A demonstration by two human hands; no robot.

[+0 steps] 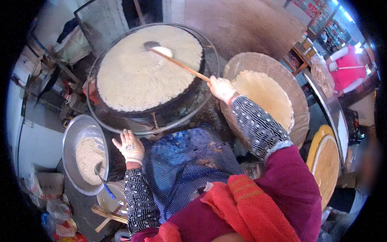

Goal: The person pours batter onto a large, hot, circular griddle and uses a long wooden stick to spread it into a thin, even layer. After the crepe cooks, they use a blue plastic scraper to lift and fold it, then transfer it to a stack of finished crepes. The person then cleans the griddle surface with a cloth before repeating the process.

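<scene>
My right hand (223, 88), in a thin glove, grips the wooden handle (184, 68) of a batter spreader. The handle reaches over a wide round griddle covered in a pale batter layer (142, 78). At its far end are a dark patch (150, 46) and a white mound (163, 52); the spreader's head is not clear. My left hand (131, 147), gloved too, has its fingers apart at the near side of the metal ring (142, 132) around the griddle. Whether it touches the ring I cannot tell. It holds nothing.
Left of me stands a metal basin (70, 151) of batter with a blue-handled ladle (108, 190). A straw brush (108, 214) lies beneath it. A lined basket (242, 65) holds thin flatbread (266, 96) at right. Round boards (326, 169) stand beyond. A person (347, 68) in pink is far right.
</scene>
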